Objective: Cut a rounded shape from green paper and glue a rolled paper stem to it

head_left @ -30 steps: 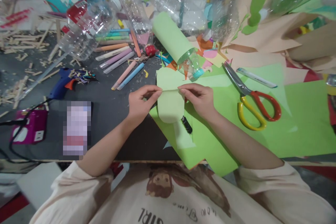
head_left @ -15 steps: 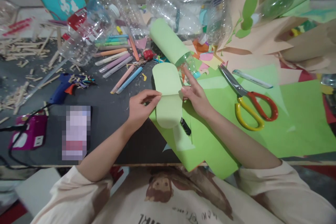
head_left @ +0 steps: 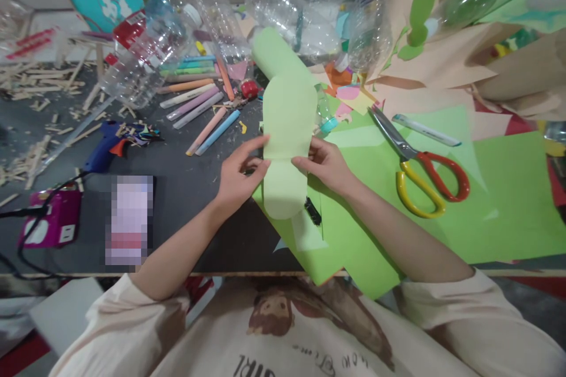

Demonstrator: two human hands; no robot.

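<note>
A pale green paper cutout [head_left: 289,112] with rounded ends and a crease across its middle is between my hands. My left hand [head_left: 242,171] pinches its left edge near the crease. On the opposite edge, my right hand [head_left: 327,164] grips the paper, thumb on top and fingers behind. The upper half tilts up and overlaps a green paper-wrapped bottle [head_left: 278,53] lying behind it. Under the lower half are green paper sheets [head_left: 345,247], with a small black clip-like object [head_left: 313,211] just right of the cutout.
Scissors [head_left: 411,156] with red and yellow handles lie on green paper at right. Several markers [head_left: 194,103], a blue glue gun [head_left: 101,147] and a phone [head_left: 129,221] are at left. Clear plastic bottles [head_left: 150,47] and wooden sticks [head_left: 39,79] crowd the back.
The cutout's upper half has risen and now covers part of the wrapped bottle. My right index finger, extended before, has curled behind the paper, and the right thumb has shifted left onto it.
</note>
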